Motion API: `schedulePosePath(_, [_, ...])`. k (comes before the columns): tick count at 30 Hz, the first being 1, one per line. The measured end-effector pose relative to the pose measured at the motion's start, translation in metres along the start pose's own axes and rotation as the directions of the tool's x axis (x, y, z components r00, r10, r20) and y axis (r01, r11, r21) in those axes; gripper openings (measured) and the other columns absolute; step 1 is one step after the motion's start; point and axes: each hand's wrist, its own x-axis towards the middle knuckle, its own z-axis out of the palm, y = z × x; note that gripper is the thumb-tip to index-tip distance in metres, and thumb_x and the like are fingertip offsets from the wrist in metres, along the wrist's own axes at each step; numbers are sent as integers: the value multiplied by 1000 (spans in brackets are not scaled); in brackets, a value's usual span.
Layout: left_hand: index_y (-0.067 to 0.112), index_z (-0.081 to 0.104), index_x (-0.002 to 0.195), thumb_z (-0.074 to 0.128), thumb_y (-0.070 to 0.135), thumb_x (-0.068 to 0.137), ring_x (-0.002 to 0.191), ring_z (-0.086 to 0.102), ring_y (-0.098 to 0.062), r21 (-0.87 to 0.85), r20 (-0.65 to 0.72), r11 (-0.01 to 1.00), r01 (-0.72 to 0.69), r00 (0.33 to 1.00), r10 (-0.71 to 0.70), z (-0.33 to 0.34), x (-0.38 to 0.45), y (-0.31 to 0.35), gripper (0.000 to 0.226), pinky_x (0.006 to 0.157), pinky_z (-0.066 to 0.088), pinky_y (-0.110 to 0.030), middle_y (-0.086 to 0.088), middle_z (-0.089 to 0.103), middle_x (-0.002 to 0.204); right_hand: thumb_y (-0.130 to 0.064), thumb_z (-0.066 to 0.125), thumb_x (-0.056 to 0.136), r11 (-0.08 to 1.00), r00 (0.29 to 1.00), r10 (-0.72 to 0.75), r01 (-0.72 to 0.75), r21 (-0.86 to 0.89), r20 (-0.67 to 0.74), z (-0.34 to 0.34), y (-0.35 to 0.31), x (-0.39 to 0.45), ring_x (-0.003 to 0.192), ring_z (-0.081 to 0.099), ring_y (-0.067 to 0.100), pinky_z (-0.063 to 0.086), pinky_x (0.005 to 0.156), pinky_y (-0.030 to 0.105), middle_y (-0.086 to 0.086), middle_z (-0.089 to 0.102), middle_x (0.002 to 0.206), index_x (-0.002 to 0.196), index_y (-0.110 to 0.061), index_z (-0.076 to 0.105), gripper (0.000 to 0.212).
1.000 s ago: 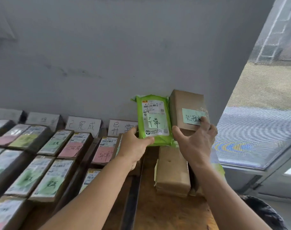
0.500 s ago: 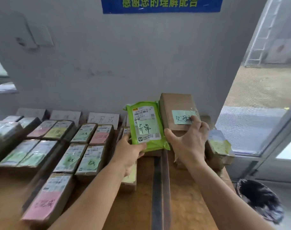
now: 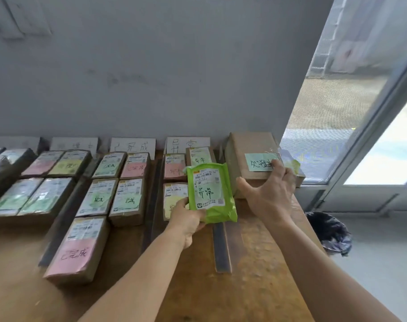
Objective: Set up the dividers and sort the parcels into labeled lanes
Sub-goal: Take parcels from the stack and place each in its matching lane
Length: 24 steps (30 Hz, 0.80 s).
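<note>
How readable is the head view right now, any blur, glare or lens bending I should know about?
Head view: daylight through the doorway overexposes the right edge; the green parcel in the left hand reads sharply, while parcels at far left smear; the door frame leans from wide-angle distortion; the right hand looks clear.

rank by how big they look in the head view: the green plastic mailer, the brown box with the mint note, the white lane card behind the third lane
1. Brown cardboard box with the mint note
2. Green plastic mailer, though it sits nearer the camera, so the gap is unsure
3. White lane card, clearly smallest, partly hidden by parcels
</note>
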Motion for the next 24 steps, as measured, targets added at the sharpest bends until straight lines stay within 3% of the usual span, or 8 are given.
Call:
schedulePosePath(7, [19, 52, 104, 72, -12, 72, 85, 66, -20, -43, -53, 996, 73, 996, -76, 8, 13, -15, 49, 61, 57, -31, -4, 69, 95, -55, 72, 63, 1000, 998, 6, -6, -4, 58, 4, 14, 13, 127, 25, 32, 27, 106, 42, 10, 22, 142, 139, -21, 27, 95])
schedulePosePath(11, [19, 47, 113, 70, -11, 75, 90, 64, -21, -22, -125, 997, 74, 989, -76, 10, 27, -26, 54, 71, 58, -36, -4, 67, 98, -55, 73, 64, 1000, 996, 0, -1, 5, 91, 12, 23, 18, 129, 24, 31, 24, 107, 40, 11, 21, 144, 140, -21, 26, 96])
schedulePosePath(14, [18, 47, 120, 66, -4, 80, 96, 62, -24, 126, -232, 990, 61, 972, -30, 14, 35, -40, 49, 83, 55, -43, -7, 65, 106, -58, 72, 63, 1000, 991, -11, 10, 8, 134, 19, 29, 21, 130, 24, 32, 27, 107, 43, 10, 20, 144, 140, -23, 24, 97])
schedulePosePath(16, [19, 48, 111, 67, 6, 82, 90, 59, -22, 301, -312, 953, 40, 948, 59, 16, 37, -46, 37, 73, 55, -37, -8, 62, 109, -60, 71, 63, 1000, 988, -20, 19, 5, 153, 23, 33, 22, 130, 25, 32, 29, 106, 43, 8, 20, 144, 140, -24, 23, 98])
schedulePosePath(17, [21, 48, 107, 67, 12, 83, 85, 57, -20, 419, -335, 908, 32, 935, 121, 16, 37, -47, 32, 65, 51, -32, -6, 61, 107, -60, 71, 62, 1000, 987, -25, 24, 3, 160, 24, 34, 23, 129, 25, 32, 30, 106, 42, 8, 20, 143, 140, -24, 23, 98])
schedulePosePath(19, [20, 49, 108, 67, 21, 85, 88, 57, -23, 645, -307, 764, 15, 921, 241, 13, 36, -49, 29, 67, 47, -30, -6, 59, 107, -61, 70, 62, 999, 984, -35, 35, 6, 175, 27, 36, 24, 130, 25, 32, 30, 106, 42, 8, 20, 143, 141, -24, 23, 99])
schedulePosePath(22, [22, 48, 126, 65, 29, 87, 109, 50, -27, 897, -163, 441, -37, 900, 405, 5, 34, -53, 43, 81, 44, -35, -7, 49, 121, -62, 70, 62, 999, 980, -48, 46, 13, 192, 30, 38, 26, 131, 23, 31, 28, 108, 42, 7, 20, 143, 141, -24, 23, 99])
schedulePosePath(24, [27, 40, 137, 64, 32, 87, 123, 36, -24, 979, 13, 171, -114, 866, 500, 0, 33, -56, 56, 96, 38, -36, -4, 39, 133, -62, 70, 62, 998, 979, -62, 60, 21, 196, 32, 37, 26, 132, 22, 31, 26, 109, 41, 7, 20, 144, 141, -24, 23, 99])
